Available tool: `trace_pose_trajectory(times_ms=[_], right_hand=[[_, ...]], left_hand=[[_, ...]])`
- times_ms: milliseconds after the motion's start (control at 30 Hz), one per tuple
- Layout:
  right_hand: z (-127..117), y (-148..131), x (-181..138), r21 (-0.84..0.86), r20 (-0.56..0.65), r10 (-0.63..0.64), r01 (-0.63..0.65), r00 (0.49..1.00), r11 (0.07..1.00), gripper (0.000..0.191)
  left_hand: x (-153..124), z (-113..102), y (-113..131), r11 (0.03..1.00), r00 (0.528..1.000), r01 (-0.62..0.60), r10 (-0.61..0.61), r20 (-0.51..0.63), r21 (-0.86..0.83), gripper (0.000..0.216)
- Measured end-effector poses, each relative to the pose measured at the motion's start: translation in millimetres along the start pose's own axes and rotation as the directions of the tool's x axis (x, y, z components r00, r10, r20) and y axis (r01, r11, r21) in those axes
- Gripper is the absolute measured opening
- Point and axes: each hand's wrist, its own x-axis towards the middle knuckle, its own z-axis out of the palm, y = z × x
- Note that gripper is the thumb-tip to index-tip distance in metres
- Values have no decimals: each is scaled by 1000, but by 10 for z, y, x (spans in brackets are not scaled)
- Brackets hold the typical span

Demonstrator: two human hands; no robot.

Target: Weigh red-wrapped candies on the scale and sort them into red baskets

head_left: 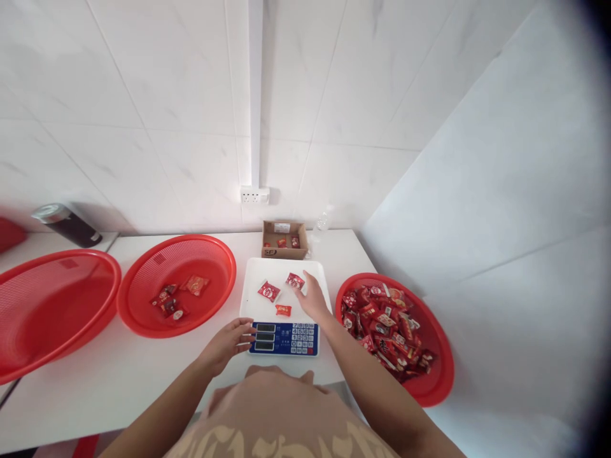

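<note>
A white weighing scale point(252, 280) with a blue keypad panel stands in front of me on the table. Two red-and-white snack packets lie on its pan, the left packet point(269, 291) flat and apart from my hands. Thumb and fingers of my right hand point(312, 298) pinch the edge of the other packet point(294, 280) at the pan's upper right. A smaller orange-red packet point(283, 310) rests nearer the panel. My left hand point(228, 345), fingers spread and holding nothing, is beside the panel's display at the scale's lower left.
Right of the scale, a red basket point(442, 356) is heaped with red packets. On the left, one red basket point(224, 270) holds several packets, beside another red basket point(28, 305). Behind stand a cardboard box point(285, 253), a clear bottle point(323, 219) and a dark flask point(71, 226).
</note>
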Motion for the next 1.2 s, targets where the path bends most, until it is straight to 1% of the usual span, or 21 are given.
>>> trace_pose_trajectory(times_ms=[33,100,200,267,300,367,467,533,567,633,667,733,800,833,867,900,967,1033,1067,1133,1200], right_hand=[[39,-7,-65,-110,43,-89,93,995,990,59],[132,-34,-196,-266,201,-188,239,961,934,56],[268,-80,-295,-386,443,-222,408,869,827,51],[324,-86,-257,-417,541,-227,493,810,764,48],[337,-77,-213,-430,567,-225,519,792,739,48],[335,-40,-103,-462,579,-211,531,787,711,48],[270,49,30,-489,519,-221,499,826,716,46],[183,136,59,-473,414,-275,463,868,750,44],[119,197,55,-455,335,-307,438,891,776,43],[-60,373,10,-417,130,-343,365,930,832,45],[-178,493,-30,-402,21,-334,314,942,860,45],[-453,787,-154,-399,-163,-242,161,956,903,46],[-733,1110,-340,-384,-275,-53,-59,960,921,46],[-851,1259,-452,-374,-286,62,-172,956,911,46],[-944,1388,-571,-367,-262,175,-266,949,891,47],[-1006,1490,-687,-363,-222,266,-333,938,870,49],[-1034,1606,-877,-351,-136,378,-402,916,846,58],[-965,1627,-965,-331,-118,425,-439,898,835,67],[-915,1617,-970,-319,-138,437,-458,889,830,68],[-822,1586,-927,-288,-186,451,-487,873,825,64],[-768,1567,-871,-243,-205,450,-491,869,837,52]], left_hand=[[-1,12,-3,1000,1000,-1,1,-1,3,42],[-9,32,-10,1000,1000,-1,1,-5,13,41],[-22,48,-20,999,1000,6,-6,-3,31,40],[-28,51,-25,999,1000,11,-11,-4,42,41],[-30,52,-27,999,1000,11,-11,-4,46,41],[-32,55,-29,999,1000,9,-8,-2,51,42],[-34,60,-28,998,1000,8,-7,-7,57,43],[-30,60,-28,998,1000,14,-13,-16,53,43],[-24,56,-28,999,1000,18,-17,-19,49,43],[-6,42,-32,999,999,28,-28,-23,41,42],[7,32,-34,999,999,32,-31,-22,38,42],[40,10,-39,999,999,39,-39,-11,33,41],[75,-4,-41,999,999,45,-45,8,29,41],[91,-4,-40,998,999,47,-48,16,30,41],[106,2,-37,998,998,51,-52,19,32,40],[119,15,-34,998,998,56,-57,21,36,40],[136,61,-23,997,997,69,-69,19,42,38],[140,123,-9,995,996,86,-87,18,51,37],[139,154,-2,994,995,94,-95,18,56,37],[132,204,9,993,994,103,-104,17,65,36],[128,224,12,993,994,102,-104,18,66,37]])
